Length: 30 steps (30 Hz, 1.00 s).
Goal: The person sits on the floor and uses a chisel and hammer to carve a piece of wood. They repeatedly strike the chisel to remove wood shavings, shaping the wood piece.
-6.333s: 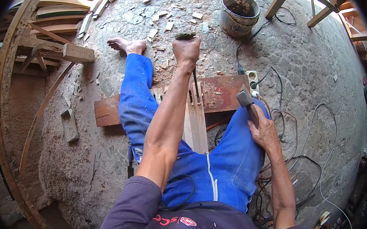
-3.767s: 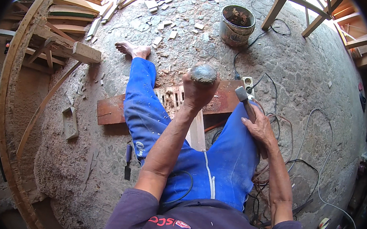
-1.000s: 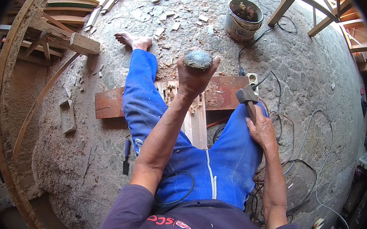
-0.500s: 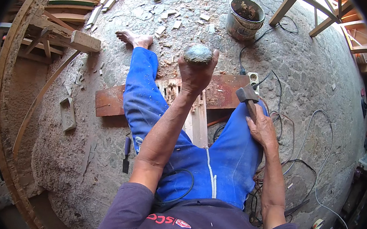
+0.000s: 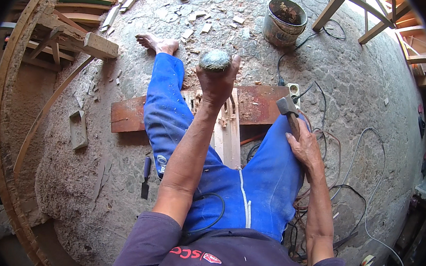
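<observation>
My left hand (image 5: 216,86) is closed round a chisel-like tool (image 5: 215,61), held upright over the work. Only its battered, rounded grey-green top shows; the blade is hidden under my fist. Resting on my right thigh, my right hand (image 5: 306,149) grips a hammer (image 5: 287,106) by its wooden handle, with the blocky metal head pointing up and away. Between my legs lie pale wooden bars (image 5: 230,139) side by side, with slots cut in them and chips around. Their far ends rest across a reddish-brown board (image 5: 128,114) that passes beneath my left leg.
A dirty bucket (image 5: 284,30) stands at the far right. A flat-bladed tool with a purple handle (image 5: 146,177) and a small wooden tray (image 5: 78,130) lie left. Cables run from a socket block (image 5: 293,89) on the right. A curved wooden frame (image 5: 4,84) fills the left edge; offcuts litter the floor.
My left hand and its tool have shifted left, uncovering more of the slotted bars. My right hand with the hammer stays almost in place on the thigh.
</observation>
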Motion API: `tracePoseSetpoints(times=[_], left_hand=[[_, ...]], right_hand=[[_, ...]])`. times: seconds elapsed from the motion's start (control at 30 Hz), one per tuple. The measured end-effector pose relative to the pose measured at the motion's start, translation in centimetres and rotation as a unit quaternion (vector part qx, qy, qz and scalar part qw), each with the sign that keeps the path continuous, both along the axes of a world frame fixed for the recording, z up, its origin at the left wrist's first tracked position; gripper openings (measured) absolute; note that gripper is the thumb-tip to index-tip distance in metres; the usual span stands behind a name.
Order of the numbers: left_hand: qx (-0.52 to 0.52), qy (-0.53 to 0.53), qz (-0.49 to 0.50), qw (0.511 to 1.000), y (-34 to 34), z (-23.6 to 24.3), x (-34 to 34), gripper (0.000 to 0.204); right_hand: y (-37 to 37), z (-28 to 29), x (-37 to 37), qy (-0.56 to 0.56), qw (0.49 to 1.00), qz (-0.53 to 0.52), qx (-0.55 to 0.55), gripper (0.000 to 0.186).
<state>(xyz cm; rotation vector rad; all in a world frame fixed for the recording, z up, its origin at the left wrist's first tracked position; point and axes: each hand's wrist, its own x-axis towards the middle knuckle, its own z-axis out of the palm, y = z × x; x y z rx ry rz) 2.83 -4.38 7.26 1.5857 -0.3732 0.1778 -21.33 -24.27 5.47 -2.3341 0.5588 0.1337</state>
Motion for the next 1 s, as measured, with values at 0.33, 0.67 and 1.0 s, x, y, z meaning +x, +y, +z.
tracePoseSetpoints(times=[0.33, 0.67, 1.0], left_hand=[[0.114, -0.166, 0.018, 0.979, -0.9, 0.8, -1.4, 0.021], [0.043, -0.209, -0.015, 0.977, -0.9, 0.0, -1.7, 0.022], [0.170, -0.248, -0.017, 0.954, -0.7, -1.0, 0.2, 0.018]], right_hand=[[3.3, 7.6, 3.0, -0.129, 0.991, 0.020, 0.041, 0.063], [6.9, 18.5, 6.4, -0.312, 0.925, 0.167, -0.141, 0.071], [6.3, 14.5, 7.6, -0.147, 0.946, 0.205, -0.202, 0.067]])
